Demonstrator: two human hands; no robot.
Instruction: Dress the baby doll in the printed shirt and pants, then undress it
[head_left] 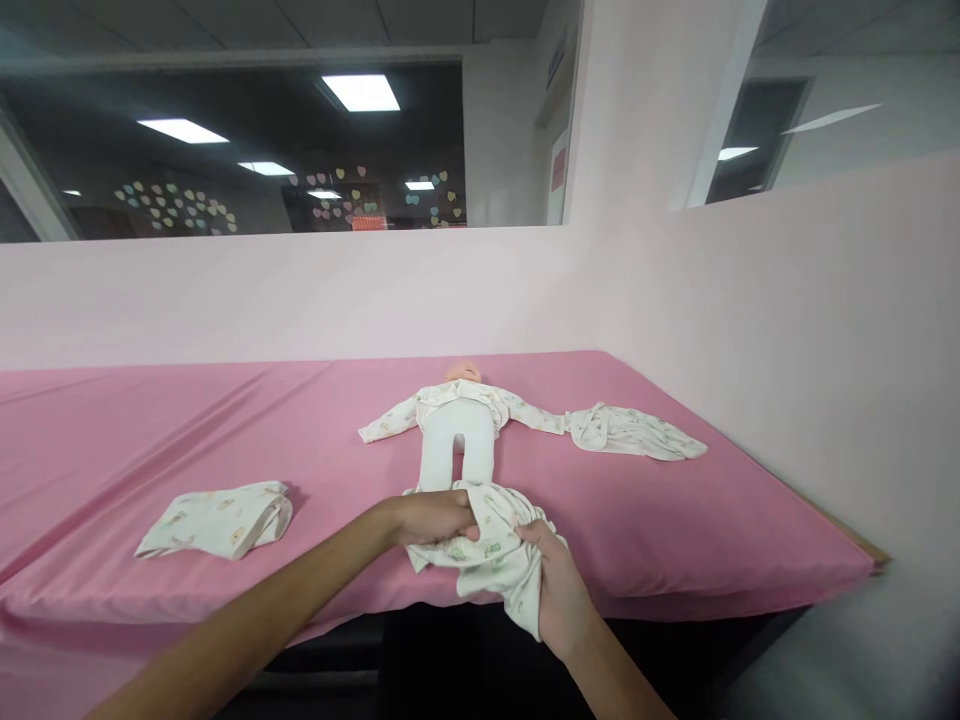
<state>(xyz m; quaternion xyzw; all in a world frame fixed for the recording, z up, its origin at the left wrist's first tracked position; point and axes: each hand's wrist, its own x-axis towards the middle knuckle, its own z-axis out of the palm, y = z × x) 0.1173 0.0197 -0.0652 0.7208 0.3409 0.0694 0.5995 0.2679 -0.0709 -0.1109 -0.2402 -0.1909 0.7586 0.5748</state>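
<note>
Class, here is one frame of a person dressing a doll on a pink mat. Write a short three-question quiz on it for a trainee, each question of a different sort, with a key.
1. True or false: the doll lies on its back on the pink mat, head away from the person.
2. Multiple choice: what do both hands grip? A) the folded garment at the left; B) the bunched printed garment at the doll's feet; C) the loose garment at the right.
3. Fill in: the left hand holds the cloth from the top, the right hand from ____.

Key: 1 true; 2 B; 3 below, at the mat's near edge.
</note>
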